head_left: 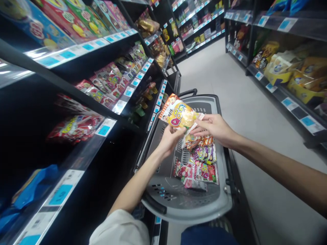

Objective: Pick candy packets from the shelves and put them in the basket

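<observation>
Orange packet (177,112) held above a grey basket (221,208)

The left hand (170,140) grips the packet's lower edge; the right hand (214,128) pinches its right end. Inside the basket, colourful packets (203,169) lie heaped along the right side. Dark shelving (46,74) stands on 2 sides: on the left it carries boxes (74,25) and bags (108,81) behind blue-marked price labels (129,91), on the right yellow packages (308,81), with pale floor (249,109) beside the basket.

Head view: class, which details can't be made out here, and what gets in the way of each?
All in the head view:
QQ candy packet: right end, partly covered by the right hand.
Left hand: some fingers, behind that packet.
Orange packets in the shopping basket: partly under the right hand.
Blue packaging, lower left: blurred, cut off by the left edge.
Right-shelf price labels: print too small and blurred.
</observation>
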Action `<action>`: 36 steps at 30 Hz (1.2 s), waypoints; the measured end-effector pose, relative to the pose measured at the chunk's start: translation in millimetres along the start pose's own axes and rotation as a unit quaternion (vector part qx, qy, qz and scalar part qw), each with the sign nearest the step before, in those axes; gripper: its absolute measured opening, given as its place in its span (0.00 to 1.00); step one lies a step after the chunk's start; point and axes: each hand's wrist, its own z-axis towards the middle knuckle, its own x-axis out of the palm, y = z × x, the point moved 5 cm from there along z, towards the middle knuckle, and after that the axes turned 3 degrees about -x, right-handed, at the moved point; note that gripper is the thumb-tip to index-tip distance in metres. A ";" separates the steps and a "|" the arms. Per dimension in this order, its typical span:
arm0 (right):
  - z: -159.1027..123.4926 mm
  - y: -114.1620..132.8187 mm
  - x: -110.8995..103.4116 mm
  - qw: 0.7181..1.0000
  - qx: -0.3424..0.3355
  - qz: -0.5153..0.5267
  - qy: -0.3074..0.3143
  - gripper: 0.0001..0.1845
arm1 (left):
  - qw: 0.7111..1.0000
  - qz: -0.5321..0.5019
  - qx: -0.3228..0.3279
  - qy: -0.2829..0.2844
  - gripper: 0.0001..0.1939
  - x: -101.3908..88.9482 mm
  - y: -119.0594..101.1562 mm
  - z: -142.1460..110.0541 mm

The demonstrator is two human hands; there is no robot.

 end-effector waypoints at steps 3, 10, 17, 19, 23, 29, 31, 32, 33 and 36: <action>0.1 -1.8 -0.1 1.000 0.005 -0.006 -0.005 0.15 | 1.000 0.024 -0.015 0.011 0.30 4.6 6.8 -3.6; -2.1 -4.9 6.3 0.998 0.026 -0.046 0.044 0.18 | 0.993 0.072 0.089 0.001 0.33 -6.6 -4.3 1.8; -5.1 2.3 3.7 1.000 -0.008 -0.024 0.005 0.20 | 0.988 0.102 0.115 0.021 0.32 -7.0 -10.6 -2.4; -6.1 2.9 3.1 1.000 -0.008 -0.020 -0.002 0.20 | 0.988 0.101 0.115 0.023 0.32 -4.7 -10.9 -4.2; -7.0 4.5 3.0 0.999 -0.017 -0.031 -0.002 0.21 | 0.995 0.043 0.087 0.010 0.36 -1.0 -9.7 -5.6; -7.1 5.2 4.3 0.999 -0.024 -0.037 0.007 0.23 | 0.998 -0.016 0.053 -0.040 0.34 -0.7 -8.3 -5.6; -7.7 6.0 4.0 0.999 -0.027 -0.029 0.006 0.23 | 0.995 -0.005 0.078 -0.060 0.35 -1.4 -11.5 -6.9; -8.0 6.4 3.5 0.999 -0.029 -0.023 0.004 0.24 | 0.994 0.001 0.089 -0.066 0.35 -1.1 -13.2 -7.8; -8.2 6.8 2.6 0.999 -0.032 -0.017 -0.001 0.24 | 0.993 0.005 0.098 -0.069 0.36 -0.6 -14.7 -8.8; -8.0 7.3 -0.8 0.999 -0.046 0.004 -0.023 0.26 | 0.993 0.013 0.104 -0.059 0.38 2.4 -17.1 -11.1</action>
